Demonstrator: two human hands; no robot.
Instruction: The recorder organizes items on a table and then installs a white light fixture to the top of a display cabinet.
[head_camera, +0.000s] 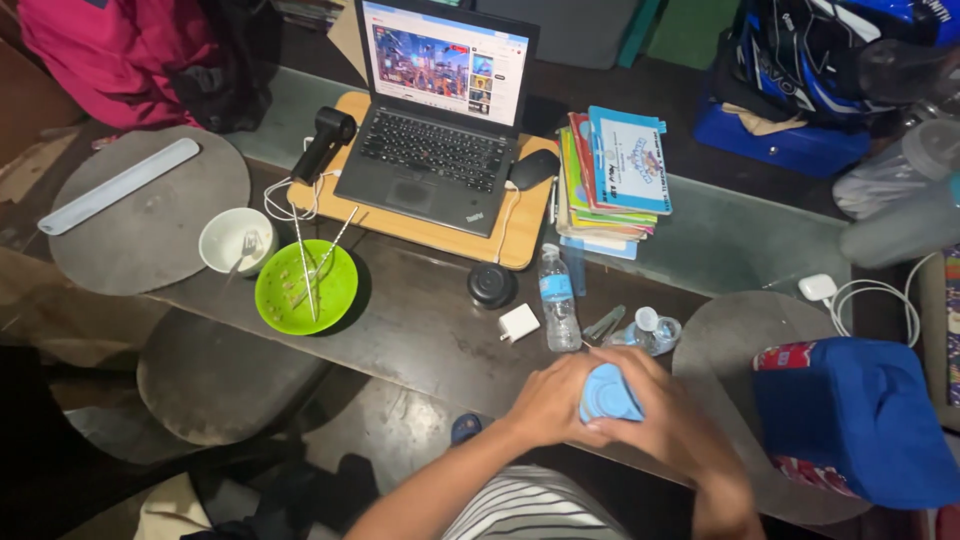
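Observation:
Both of my hands meet at the near edge of the dark table around a small light-blue soft object (608, 393). My left hand (548, 400) wraps it from the left. My right hand (668, 412) covers it from the right and above. Most of the blue object is hidden between my fingers. Just beyond my hands stand an upright clear water bottle (559, 300) with a blue label and a second small bottle (648, 331) lying on its side.
An open laptop (440, 130) sits on a wooden board with a mouse (533, 168). A stack of books (612, 180) lies to the right. A green plate (306, 287) with chopsticks and a white cup (235, 241) sit left. A blue cap (860, 415) lies right.

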